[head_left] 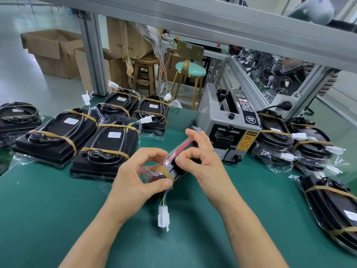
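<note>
We hold a bagged black unit (184, 145) on edge over the green tabletop (58, 209), near the middle of the view, its length running from seven o'clock toward one o'clock. Our left hand (133, 182) pinches the near end, fingers curled, thumb pressed on the tan rubber band (164, 169) that wraps the unit. Our right hand (208, 167) curls round the far part, thumb and forefinger meeting on its upper edge while the other fingers reach toward the far tip. A white connector (163, 216) hangs on coloured wires at six o'clock from the unit. At ten o'clock lie more banded units (58, 132), at two o'clock stands a grey tape dispenser (228, 120), and at three o'clock sits another stack (276, 132) in clear bags.
</note>
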Action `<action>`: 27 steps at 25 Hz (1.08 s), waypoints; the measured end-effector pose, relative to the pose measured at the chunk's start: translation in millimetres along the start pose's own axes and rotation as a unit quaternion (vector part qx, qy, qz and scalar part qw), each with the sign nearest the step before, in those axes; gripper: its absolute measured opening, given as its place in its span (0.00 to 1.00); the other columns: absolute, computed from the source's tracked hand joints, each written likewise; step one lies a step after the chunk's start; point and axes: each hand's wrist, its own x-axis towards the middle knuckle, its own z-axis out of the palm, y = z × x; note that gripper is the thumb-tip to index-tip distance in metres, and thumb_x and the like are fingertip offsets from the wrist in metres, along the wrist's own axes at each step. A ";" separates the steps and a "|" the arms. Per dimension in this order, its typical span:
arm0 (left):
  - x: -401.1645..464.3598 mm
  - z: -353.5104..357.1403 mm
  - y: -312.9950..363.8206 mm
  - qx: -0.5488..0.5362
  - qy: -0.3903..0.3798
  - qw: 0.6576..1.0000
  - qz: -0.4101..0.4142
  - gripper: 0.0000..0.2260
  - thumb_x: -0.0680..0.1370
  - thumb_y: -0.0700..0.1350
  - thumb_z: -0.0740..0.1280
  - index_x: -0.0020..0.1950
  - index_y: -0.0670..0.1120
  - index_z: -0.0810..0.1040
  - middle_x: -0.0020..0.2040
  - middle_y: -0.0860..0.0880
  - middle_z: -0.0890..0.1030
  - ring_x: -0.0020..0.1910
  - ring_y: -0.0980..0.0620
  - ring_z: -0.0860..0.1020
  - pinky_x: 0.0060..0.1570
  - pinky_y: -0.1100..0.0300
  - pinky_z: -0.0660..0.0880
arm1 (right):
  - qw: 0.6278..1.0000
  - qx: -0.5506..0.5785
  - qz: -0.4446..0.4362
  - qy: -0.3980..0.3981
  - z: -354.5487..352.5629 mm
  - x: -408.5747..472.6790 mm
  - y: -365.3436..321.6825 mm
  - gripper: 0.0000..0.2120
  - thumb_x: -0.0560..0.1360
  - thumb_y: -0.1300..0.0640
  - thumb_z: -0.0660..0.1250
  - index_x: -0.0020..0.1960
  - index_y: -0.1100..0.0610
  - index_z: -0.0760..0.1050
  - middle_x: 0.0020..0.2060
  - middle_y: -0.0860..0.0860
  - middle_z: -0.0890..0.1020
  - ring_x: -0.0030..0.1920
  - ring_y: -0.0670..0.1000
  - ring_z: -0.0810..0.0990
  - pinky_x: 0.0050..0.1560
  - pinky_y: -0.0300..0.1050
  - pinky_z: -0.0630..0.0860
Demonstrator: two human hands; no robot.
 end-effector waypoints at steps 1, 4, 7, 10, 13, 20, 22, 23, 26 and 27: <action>0.0 0.3 0.1 -0.002 0.000 1.000 0.001 0.22 0.60 0.39 0.76 0.50 0.57 0.80 0.50 0.53 0.81 0.50 0.53 0.81 0.51 0.64 0.76 | 1.000 -0.006 0.001 0.003 0.4 0.2 -0.6 0.09 0.74 0.63 0.70 0.35 0.57 0.79 0.71 0.38 0.65 0.73 0.31 0.48 0.61 0.22 0.49; -0.6 0.9 0.9 -0.001 0.000 1.000 0.004 0.22 0.60 0.38 0.75 0.50 0.57 0.80 0.50 0.54 0.81 0.47 0.54 0.81 0.48 0.66 0.76 | 1.000 -0.019 0.002 0.019 2.1 -1.2 -2.6 0.09 0.73 0.62 0.70 0.34 0.57 0.79 0.71 0.38 0.66 0.74 0.32 0.48 0.68 0.31 0.50; -1.3 2.3 2.1 -0.001 -0.001 1.000 0.010 0.22 0.60 0.38 0.75 0.49 0.57 0.80 0.50 0.54 0.81 0.45 0.54 0.82 0.46 0.67 0.76 | 0.998 -0.031 -0.005 0.052 7.2 -4.8 -3.5 0.11 0.72 0.62 0.71 0.32 0.56 0.77 0.68 0.38 0.67 0.74 0.34 0.50 0.73 0.40 0.52; -1.6 4.1 1.7 -0.001 -0.001 1.000 0.010 0.22 0.59 0.38 0.76 0.49 0.56 0.80 0.50 0.54 0.81 0.44 0.55 0.81 0.46 0.67 0.76 | 0.997 -0.025 -0.007 0.079 11.7 -9.2 -1.6 0.12 0.71 0.64 0.70 0.30 0.56 0.75 0.66 0.38 0.69 0.74 0.35 0.53 0.73 0.39 0.55; -2.9 6.6 2.2 -0.012 -0.001 1.000 0.013 0.21 0.59 0.37 0.75 0.48 0.53 0.81 0.49 0.54 0.81 0.43 0.56 0.81 0.44 0.68 0.76 | 0.997 0.002 0.013 0.081 9.8 -9.1 0.4 0.12 0.72 0.65 0.70 0.30 0.59 0.76 0.64 0.35 0.69 0.72 0.31 0.53 0.66 0.25 0.54; -3.0 6.8 0.4 -0.012 0.003 1.000 0.018 0.24 0.60 0.36 0.74 0.54 0.54 0.80 0.50 0.53 0.80 0.49 0.54 0.79 0.48 0.67 0.75 | 0.993 0.073 0.022 0.093 7.4 -4.9 1.8 0.08 0.63 0.58 0.69 0.27 0.58 0.75 0.60 0.31 0.72 0.69 0.33 0.62 0.63 0.33 0.61; -1.7 4.2 5.8 0.041 -0.034 0.997 0.048 0.30 0.63 0.37 0.72 0.61 0.60 0.77 0.52 0.57 0.76 0.50 0.56 0.77 0.53 0.65 0.74 | 0.987 0.117 0.024 0.106 5.5 -5.4 -0.4 0.06 0.61 0.57 0.67 0.26 0.55 0.77 0.60 0.34 0.74 0.63 0.33 0.70 0.57 0.35 0.66; 1.7 0.9 9.8 0.091 -0.069 0.991 0.062 0.30 0.65 0.39 0.71 0.63 0.64 0.76 0.52 0.58 0.72 0.49 0.57 0.77 0.54 0.64 0.73 | 0.986 0.126 0.022 0.106 4.3 -6.1 -1.5 0.06 0.61 0.58 0.66 0.27 0.55 0.77 0.60 0.36 0.74 0.61 0.33 0.72 0.54 0.35 0.67; 18.7 -9.8 22.0 0.274 -0.166 0.943 0.089 0.25 0.67 0.45 0.68 0.61 0.66 0.75 0.51 0.60 0.67 0.47 0.55 0.76 0.53 0.59 0.74 | 0.984 0.143 0.017 0.101 1.3 -9.8 -3.2 0.05 0.61 0.58 0.66 0.28 0.57 0.78 0.62 0.42 0.75 0.60 0.32 0.72 0.55 0.36 0.66; 22.7 -11.4 25.2 0.306 -0.179 0.930 0.094 0.22 0.67 0.46 0.68 0.58 0.64 0.78 0.50 0.59 0.67 0.46 0.53 0.77 0.51 0.55 0.75 | 0.984 0.149 0.017 0.100 0.7 -10.5 -4.1 0.05 0.61 0.58 0.66 0.27 0.55 0.78 0.63 0.44 0.75 0.60 0.32 0.72 0.56 0.38 0.66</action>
